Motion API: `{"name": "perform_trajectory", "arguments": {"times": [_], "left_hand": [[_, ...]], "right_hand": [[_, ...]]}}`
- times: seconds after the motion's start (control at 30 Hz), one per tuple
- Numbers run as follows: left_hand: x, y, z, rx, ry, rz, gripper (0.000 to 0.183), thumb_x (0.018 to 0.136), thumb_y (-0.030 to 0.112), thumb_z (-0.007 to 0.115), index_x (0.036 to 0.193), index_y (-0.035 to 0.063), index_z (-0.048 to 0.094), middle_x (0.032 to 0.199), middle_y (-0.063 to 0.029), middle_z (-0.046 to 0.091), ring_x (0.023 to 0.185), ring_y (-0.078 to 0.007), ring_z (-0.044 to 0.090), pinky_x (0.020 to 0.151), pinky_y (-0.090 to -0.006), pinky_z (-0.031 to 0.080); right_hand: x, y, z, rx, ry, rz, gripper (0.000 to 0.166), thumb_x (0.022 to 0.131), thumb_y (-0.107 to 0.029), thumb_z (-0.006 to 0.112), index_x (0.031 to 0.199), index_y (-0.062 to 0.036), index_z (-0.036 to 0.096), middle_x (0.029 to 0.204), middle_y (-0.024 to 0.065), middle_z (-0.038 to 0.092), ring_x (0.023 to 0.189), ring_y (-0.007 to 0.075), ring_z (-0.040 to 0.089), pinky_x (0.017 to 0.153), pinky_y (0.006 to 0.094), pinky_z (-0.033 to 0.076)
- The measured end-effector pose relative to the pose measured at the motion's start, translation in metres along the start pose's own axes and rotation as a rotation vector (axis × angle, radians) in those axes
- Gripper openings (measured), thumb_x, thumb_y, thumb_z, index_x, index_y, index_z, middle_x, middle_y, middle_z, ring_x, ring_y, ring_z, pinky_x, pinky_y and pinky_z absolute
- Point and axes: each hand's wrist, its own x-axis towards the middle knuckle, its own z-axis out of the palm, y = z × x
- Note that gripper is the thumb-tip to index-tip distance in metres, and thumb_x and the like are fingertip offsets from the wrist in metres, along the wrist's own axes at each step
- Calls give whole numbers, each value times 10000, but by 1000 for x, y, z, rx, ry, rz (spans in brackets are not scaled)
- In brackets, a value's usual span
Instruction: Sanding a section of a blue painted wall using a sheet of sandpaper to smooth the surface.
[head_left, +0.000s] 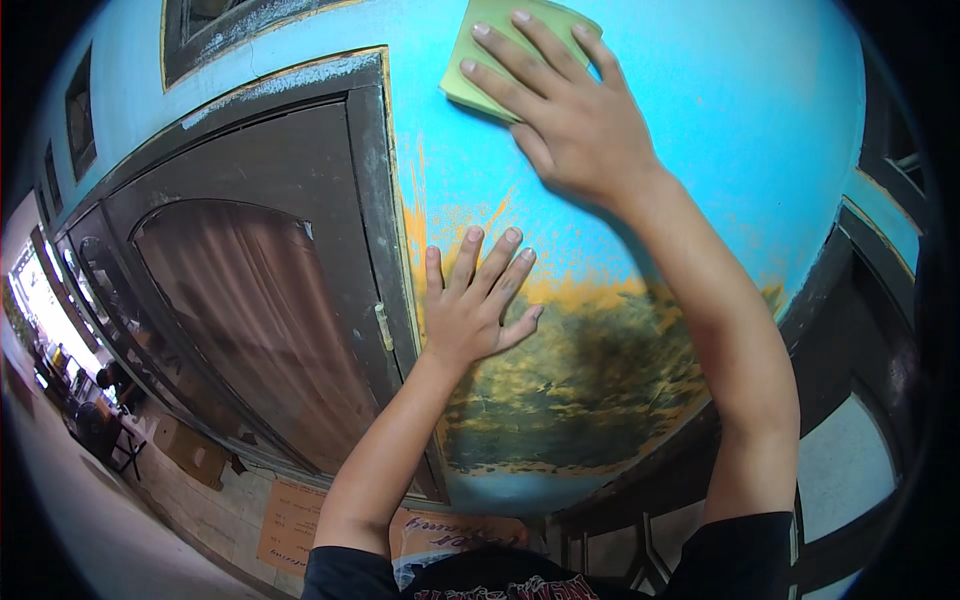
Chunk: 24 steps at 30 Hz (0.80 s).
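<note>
A blue wall (750, 150) fills the space before me, its lower part covered by patchy orange and dark green paint (585, 375). High up, my right hand (577, 112) presses a folded yellow-green cloth or sponge sheet (480, 67) flat against the blue surface, fingers spread over it. Lower and to the left, my left hand (469, 307) rests palm-down with fingers apart, where the blue meets the orange speckles. It holds nothing. What lies under either palm is hidden.
A dark wooden door (322, 142) with a brown curtain (255, 300) behind its pane stands left. Printed cardboard (292, 517) lies on the floor below. At far left are a brown plastic stool (187, 450) and a person (120, 382). Dark-framed panels (847, 450) border the right.
</note>
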Motion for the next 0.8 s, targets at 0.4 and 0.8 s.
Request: {"name": "perform_trajectory", "arguments": {"times": [0.4, 0.8], "left_hand": [[17, -2, -4, 43, 10, 15, 684, 905, 618, 587, 1448, 203, 610, 1625, -61, 440, 1559, -362, 276, 1253, -614, 31], [61, -12, -8, 32, 74, -74, 747, 903, 623, 596, 1472, 141, 576, 1643, -43, 416, 1568, -336, 259, 1249, -606, 29]], "right_hand": [[-21, 41, -19, -93, 30, 70, 629, 934, -227, 605, 1543, -311, 472, 1660, -40, 376, 1546, 207, 313, 1254, 491, 198], [-91, 59, -35, -20, -56, 172, 612, 933, -245, 629, 1527, -297, 492, 1669, -42, 355, 1559, 200, 283, 1272, 514, 170]]}}
